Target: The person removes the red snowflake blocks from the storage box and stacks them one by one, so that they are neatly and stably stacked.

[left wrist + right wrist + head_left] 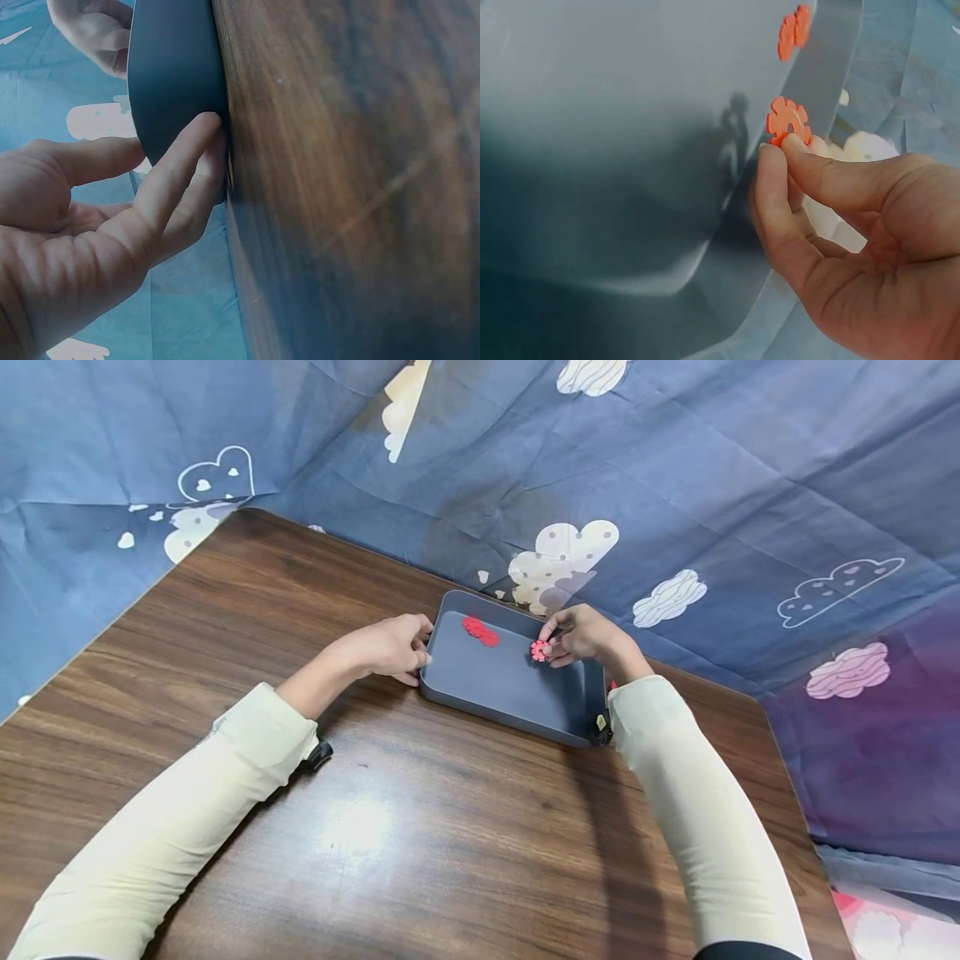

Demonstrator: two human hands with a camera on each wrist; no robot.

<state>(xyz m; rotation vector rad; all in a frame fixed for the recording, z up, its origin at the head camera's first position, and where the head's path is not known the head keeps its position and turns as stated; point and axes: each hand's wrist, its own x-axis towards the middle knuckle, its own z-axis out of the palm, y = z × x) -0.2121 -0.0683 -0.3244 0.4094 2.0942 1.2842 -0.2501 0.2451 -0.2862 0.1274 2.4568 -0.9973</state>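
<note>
Red notched disc (537,650) face-on, just right of frame centre, pinched by right hand (587,635); left hand (386,647), near-straight fingers, touches tray (495,681), long axis down-right.

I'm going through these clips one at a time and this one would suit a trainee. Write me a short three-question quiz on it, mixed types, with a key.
1. Multiple choice: what does the right hand pinch?
A) a wooden spoon
B) a red flower-shaped piece
C) a blue cup

2. Fill in the blank: the left hand's fingers touch the ____ side of the gray tray wall (inner or outer).

3. True or false: the right hand has the only red piece in view.

Key:
1. B, between thumb and finger.
2. Outer, as the left wrist view shows.
3. False: more red pieces lie on the tray's floor.
</note>
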